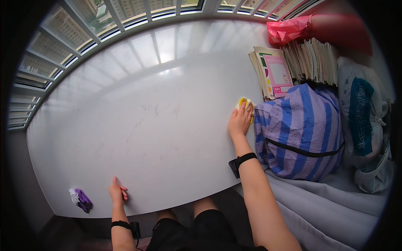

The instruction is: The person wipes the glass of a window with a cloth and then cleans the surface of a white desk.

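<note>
My right hand [240,121] lies over a white and yellow cloth [243,101], pressing it against the white windowsill slab [188,125]. The palm hides much of the cloth, which sits close beside a blue-striped woven bag [301,125]. Near the slab's front edge, my left hand [117,192] is just over or resting on the surface. It holds nothing; its index finger points forward and the other fingers are loosely bent. To its left sits a crumpled purple and white cloth or wrapper [82,200]. Faint dark smudges [150,109] mark the slab's middle.
Behind the striped bag stand booklets [278,75] and a thick stack of papers [311,61]. A pink plastic bag [287,29] is at the back right corner, a filled translucent bag [361,116] at far right. Grey curtain fabric [301,194] hangs below. Barred windows [119,18] line the back.
</note>
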Demonstrator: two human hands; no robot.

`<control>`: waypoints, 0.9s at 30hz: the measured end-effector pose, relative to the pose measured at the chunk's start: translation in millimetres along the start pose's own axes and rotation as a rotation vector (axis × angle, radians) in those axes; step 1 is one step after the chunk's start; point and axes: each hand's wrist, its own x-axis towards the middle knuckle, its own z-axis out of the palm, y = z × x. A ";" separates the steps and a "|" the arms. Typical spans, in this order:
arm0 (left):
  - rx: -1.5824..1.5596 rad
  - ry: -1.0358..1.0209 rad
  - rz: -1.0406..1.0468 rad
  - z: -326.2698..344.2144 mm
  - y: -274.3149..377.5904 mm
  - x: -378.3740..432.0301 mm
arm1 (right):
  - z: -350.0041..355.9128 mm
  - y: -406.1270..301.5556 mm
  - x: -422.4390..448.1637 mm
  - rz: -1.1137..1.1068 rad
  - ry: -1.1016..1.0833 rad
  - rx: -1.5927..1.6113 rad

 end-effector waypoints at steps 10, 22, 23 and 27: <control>-0.030 -0.037 -0.041 -3.9 0.0 -7.2 | -0.2 -23.3 89.8 0.685 -0.116 0.031; -0.001 -0.100 -0.114 -7.9 10.4 -8.6 | 23.6 -202.3 -16.9 -0.819 -0.233 0.147; -0.007 -0.102 -0.123 -10.0 9.4 -7.9 | 12.5 -215.3 -62.7 -1.035 -0.377 0.197; 0.016 -0.129 -0.123 -8.6 15.6 -10.5 | -27.6 -128.4 -133.8 -1.080 -0.518 0.070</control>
